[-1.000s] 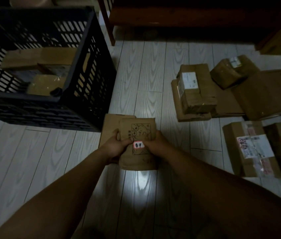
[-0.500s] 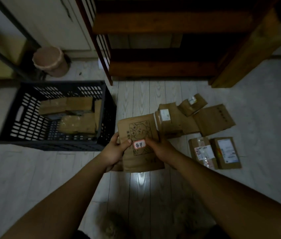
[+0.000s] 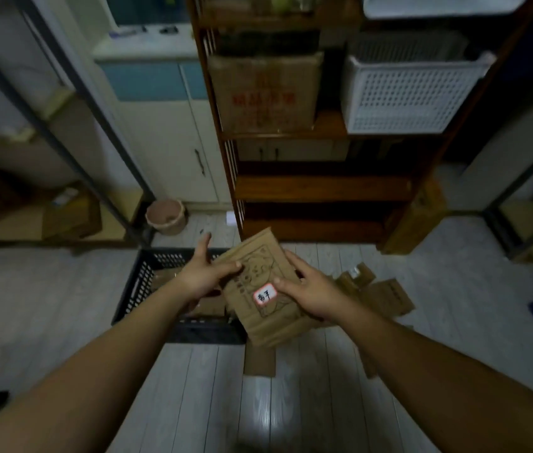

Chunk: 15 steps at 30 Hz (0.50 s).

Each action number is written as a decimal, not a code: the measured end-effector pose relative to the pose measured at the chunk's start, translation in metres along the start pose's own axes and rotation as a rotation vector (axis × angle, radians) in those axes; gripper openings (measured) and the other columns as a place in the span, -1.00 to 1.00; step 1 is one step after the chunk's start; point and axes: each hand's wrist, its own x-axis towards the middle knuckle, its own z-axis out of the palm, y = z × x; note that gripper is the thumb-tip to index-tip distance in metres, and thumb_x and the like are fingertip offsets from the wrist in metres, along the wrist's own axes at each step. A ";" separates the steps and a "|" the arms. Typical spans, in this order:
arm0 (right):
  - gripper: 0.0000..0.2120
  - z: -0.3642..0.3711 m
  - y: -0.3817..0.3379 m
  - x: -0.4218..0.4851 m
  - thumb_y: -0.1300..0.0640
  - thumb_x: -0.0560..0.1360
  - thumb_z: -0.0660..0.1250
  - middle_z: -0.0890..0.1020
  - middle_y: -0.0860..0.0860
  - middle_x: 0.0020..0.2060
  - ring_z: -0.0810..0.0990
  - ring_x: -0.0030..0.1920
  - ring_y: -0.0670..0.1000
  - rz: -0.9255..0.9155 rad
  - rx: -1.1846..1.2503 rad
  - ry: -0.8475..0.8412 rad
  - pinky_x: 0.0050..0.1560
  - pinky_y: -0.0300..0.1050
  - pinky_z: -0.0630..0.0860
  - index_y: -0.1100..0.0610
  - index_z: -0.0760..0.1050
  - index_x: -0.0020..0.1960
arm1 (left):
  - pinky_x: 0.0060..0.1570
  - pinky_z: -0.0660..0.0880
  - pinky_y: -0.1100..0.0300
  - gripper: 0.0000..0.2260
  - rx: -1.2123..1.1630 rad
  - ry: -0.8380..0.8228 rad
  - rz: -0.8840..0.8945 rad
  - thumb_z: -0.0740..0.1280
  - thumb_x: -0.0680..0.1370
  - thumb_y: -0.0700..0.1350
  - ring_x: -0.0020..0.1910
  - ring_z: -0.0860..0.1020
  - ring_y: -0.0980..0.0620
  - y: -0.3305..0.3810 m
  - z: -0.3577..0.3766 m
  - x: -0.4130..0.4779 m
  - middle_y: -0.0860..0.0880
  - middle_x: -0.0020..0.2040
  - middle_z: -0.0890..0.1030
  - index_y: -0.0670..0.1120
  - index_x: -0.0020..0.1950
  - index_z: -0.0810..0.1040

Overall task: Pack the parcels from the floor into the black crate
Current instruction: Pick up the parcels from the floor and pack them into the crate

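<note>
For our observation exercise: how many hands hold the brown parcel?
2. The left hand grips the brown parcel at its left edge; the right hand holds the right side. Neither is hidden.

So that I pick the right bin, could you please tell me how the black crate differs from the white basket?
The black crate sits on the floor; the white basket sits up on the wooden shelf. The crate holds brown parcels; the basket's contents are hidden. Both have perforated walls.

A flat brown parcel [image 3: 266, 289] with a white label tilts above the black crate's [image 3: 134, 289] right edge.
</note>
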 end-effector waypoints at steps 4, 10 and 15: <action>-0.22 0.002 -0.042 -0.011 -0.16 0.46 0.37 0.38 -0.05 0.34 0.44 0.28 -0.01 -0.095 -0.294 -0.052 0.24 -0.09 0.42 -0.21 -0.01 0.53 | -0.13 0.51 0.21 -0.20 0.296 -0.076 0.094 0.49 0.41 -0.09 -0.05 0.51 0.07 0.042 -0.023 -0.038 -0.09 0.32 0.41 0.11 0.51 0.11; -0.21 0.023 -0.095 -0.027 -0.27 0.44 0.31 0.26 -0.03 0.40 0.28 0.34 0.06 -0.256 -0.728 -0.039 0.31 0.07 0.34 -0.30 -0.09 0.50 | 0.33 0.29 0.11 0.04 0.472 -0.120 0.257 0.51 0.37 -0.16 0.32 0.30 -0.01 0.046 -0.058 -0.076 0.01 0.34 0.20 0.15 0.53 -0.22; -0.14 0.049 -0.133 -0.016 -0.26 0.43 0.32 0.15 -0.03 0.47 0.20 0.41 0.10 -0.242 -0.878 -0.105 0.37 0.12 0.27 -0.27 -0.16 0.51 | 0.34 0.36 -0.05 -0.13 0.546 -0.057 0.361 0.53 0.33 -0.08 0.35 0.29 -0.08 0.026 -0.116 -0.079 -0.02 0.40 0.21 0.13 0.49 0.10</action>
